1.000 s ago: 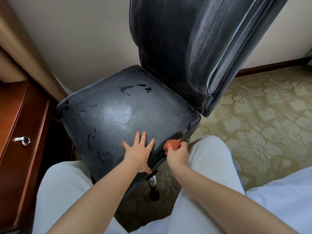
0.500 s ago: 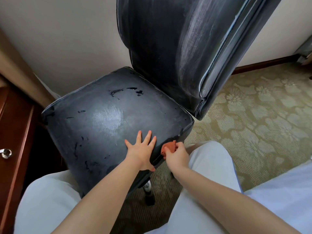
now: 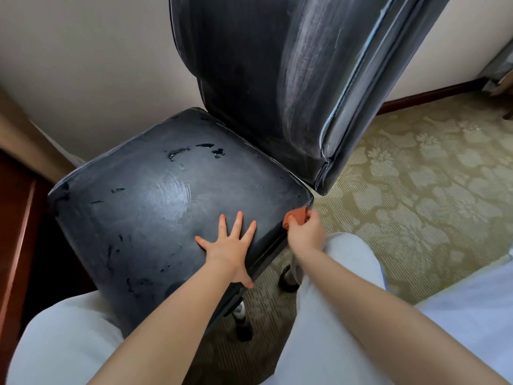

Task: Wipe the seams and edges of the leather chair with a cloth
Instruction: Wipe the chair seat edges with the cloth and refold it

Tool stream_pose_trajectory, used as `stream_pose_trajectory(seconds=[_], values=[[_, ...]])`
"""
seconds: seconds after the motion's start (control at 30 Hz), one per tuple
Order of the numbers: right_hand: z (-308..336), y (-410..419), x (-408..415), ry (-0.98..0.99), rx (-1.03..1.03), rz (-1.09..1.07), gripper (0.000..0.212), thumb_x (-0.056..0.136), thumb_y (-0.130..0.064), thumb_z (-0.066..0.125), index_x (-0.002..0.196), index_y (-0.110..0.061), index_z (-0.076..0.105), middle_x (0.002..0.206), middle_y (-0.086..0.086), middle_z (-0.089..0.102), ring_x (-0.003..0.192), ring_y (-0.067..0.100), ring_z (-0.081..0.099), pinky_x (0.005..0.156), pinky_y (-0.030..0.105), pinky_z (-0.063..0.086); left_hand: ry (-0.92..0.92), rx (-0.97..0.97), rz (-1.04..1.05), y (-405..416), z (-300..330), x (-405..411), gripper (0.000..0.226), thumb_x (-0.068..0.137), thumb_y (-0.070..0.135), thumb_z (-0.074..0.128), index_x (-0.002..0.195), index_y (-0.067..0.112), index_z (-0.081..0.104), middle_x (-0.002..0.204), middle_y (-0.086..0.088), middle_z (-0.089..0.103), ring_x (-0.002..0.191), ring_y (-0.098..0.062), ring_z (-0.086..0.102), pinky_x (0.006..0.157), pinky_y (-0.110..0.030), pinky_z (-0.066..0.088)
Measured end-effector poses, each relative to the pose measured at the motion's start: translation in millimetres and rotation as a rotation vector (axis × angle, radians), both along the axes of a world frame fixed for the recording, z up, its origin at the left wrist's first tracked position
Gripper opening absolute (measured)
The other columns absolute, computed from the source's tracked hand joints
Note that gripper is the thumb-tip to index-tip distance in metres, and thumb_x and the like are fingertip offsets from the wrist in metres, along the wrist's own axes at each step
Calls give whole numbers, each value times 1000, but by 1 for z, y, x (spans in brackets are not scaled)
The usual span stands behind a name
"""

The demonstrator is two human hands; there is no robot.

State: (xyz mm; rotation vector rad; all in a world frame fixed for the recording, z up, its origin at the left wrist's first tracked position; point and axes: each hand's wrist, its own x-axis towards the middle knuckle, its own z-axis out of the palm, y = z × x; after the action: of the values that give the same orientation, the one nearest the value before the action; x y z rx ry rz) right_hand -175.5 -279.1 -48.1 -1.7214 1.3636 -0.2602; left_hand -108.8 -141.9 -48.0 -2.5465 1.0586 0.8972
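Leather chair: dark, worn, with scuffed and peeling patches on the seat; the tall backrest is set upright behind it, pale piping being seen along its right edge.

Left hand: laid flat on the seat near the front right edge, fingers straight and spread apart, nothing held; the thumb is hooked over the seat's side edge.

Right hand: fingers are curled round an orange cloth, which is pressed against the front right corner of the seat, at the side seam.

Cloth: bunched small, mostly covered by the hand, touching the corner edge.

Surroundings: a patterned green carpet is seen to the right, a pale wall behind, a reddish wooden cabinet at left. Pale trousers are seen on the person's legs.
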Motion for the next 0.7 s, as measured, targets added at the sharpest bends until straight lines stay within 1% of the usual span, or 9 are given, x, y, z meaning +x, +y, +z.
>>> stream_pose_trajectory(seconds=[0.1,0.23,0.3,0.33,0.43,0.5,0.6,0.67,0.7], values=[[3,-23,5,6,-22,-46,27,93,-20,55,117,-8,49,113,11,61,106,31,56,79,28,36,6,11,-2,-3,0,2,137,59,57,80,143,34,-26,151,0,-35,139,-38,-28,95,-80,15],[-14,15,-4,53,72,24,28,89,-23,60,112,-11,49,109,10,63,103,31,60,87,35,46,6,27,24,-9,0,-1,138,59,55,81,142,35,-29,150,-1,-37,137,-39,-30,93,-81,14],[-17,14,-3,47,104,35,28,86,-24,62,110,-12,51,108,8,64,100,30,61,90,39,47,9,30,28,-10,1,-1,139,59,54,81,141,36,-29,150,-1,-37,137,-40,-30,93,-81,15],[-15,6,3,40,100,19,27,86,-23,62,109,-13,52,108,8,64,100,30,61,91,38,47,16,29,26,-10,2,0,139,59,54,81,142,36,-29,150,0,-37,137,-40,-30,93,-81,15],[-2,-25,21,30,37,-14,29,91,-19,58,116,-8,51,115,12,61,109,32,56,90,34,41,32,13,22,-11,3,2,138,59,55,81,143,36,-27,151,0,-35,138,-40,-29,94,-81,15],[4,-39,29,33,-22,-25,31,93,-19,55,120,-6,49,118,14,60,110,33,55,88,34,41,36,-4,26,-13,5,2,133,62,56,79,144,38,-24,152,0,-33,139,-39,-27,95,-80,16],[9,-49,32,48,-68,-8,32,94,-19,54,123,-7,47,117,14,61,107,33,57,81,32,41,44,-51,42,-17,10,8,116,70,63,69,147,40,-15,156,2,-23,142,-38,-19,98,-77,18],[8,-49,28,98,-74,95,32,92,-18,56,121,-8,49,114,14,62,105,33,58,78,30,40,12,-95,40,-23,13,16,102,75,67,60,149,38,-3,158,-1,-6,143,-37,-9,100,-76,16],[7,-48,25,126,-72,161,31,90,-18,58,118,-8,51,111,13,62,102,32,59,77,30,40,-16,-121,32,-28,14,20,98,76,67,59,150,35,3,156,-3,3,143,-37,-5,101,-75,15]])
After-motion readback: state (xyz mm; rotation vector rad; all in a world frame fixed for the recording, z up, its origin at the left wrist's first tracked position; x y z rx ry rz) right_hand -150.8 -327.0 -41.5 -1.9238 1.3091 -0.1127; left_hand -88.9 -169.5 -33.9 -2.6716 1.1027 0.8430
